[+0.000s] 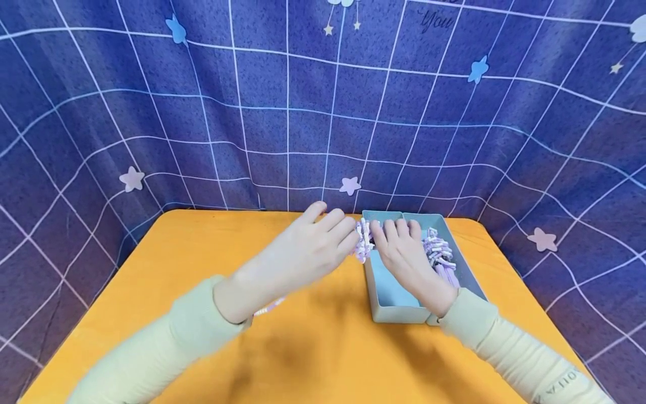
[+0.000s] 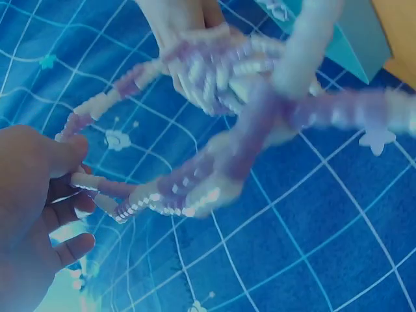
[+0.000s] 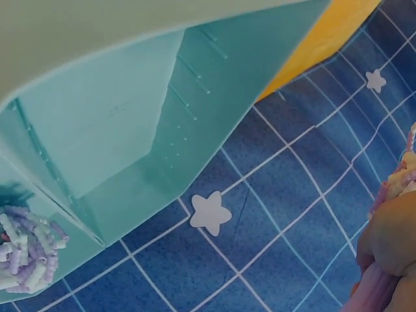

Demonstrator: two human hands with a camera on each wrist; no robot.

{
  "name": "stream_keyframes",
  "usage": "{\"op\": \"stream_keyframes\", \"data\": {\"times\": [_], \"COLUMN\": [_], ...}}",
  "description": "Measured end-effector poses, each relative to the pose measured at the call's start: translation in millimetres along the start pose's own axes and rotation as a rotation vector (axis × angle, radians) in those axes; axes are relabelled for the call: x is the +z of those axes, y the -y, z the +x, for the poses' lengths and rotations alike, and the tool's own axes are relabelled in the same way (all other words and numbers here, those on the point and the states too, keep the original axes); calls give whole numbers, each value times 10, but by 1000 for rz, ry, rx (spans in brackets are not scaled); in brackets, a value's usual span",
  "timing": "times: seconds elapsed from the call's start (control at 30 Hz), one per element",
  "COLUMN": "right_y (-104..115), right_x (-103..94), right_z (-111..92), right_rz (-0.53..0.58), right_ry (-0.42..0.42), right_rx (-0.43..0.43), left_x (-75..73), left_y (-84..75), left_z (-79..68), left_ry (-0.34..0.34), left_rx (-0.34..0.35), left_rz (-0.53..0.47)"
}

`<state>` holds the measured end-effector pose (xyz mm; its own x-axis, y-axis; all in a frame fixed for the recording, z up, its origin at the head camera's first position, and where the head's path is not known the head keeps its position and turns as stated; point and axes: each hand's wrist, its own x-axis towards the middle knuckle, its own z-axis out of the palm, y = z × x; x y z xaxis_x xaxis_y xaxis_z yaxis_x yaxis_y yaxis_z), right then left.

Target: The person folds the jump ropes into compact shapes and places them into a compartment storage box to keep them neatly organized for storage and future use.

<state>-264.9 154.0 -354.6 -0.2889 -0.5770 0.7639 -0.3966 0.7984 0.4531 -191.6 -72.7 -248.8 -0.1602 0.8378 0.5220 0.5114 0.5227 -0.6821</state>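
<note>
My left hand [image 1: 315, 241] pinches a strand of a purple-and-white beaded jump rope [image 2: 214, 175] between thumb and fingers. The rope hangs in loops between the hands. Over the near compartment of the grey-blue box, my right hand [image 1: 406, 258] grips the gathered bundle of the same rope. In the right wrist view that hand [image 3: 396, 237] sits at the right edge, with a pinkish-purple handle [image 3: 374, 292] in it. Part of the rope [image 1: 270, 306] shows below the left forearm. The hands hide much of the bundle.
The divided box [image 1: 375, 294] stands on the orange table [image 1: 202, 247]. Another beaded jump rope [image 1: 439, 249], with a purple handle, lies in its right compartment; the left compartment shows bare floor. A blue gridded cloth [image 1: 252, 129] with stars hangs behind and at both sides.
</note>
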Motion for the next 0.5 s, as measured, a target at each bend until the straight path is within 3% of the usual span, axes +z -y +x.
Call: {"op": "stream_keyframes", "data": {"times": [0.5], "right_y": [88], "right_x": [-125], "right_z": [-50], "right_rz": [125], "right_ry": [57], "right_rx": [-131], "left_x": [247], "left_y": [294], "left_z": [26], "left_ry": [14], "left_rx": [2], "left_rz": [8]}}
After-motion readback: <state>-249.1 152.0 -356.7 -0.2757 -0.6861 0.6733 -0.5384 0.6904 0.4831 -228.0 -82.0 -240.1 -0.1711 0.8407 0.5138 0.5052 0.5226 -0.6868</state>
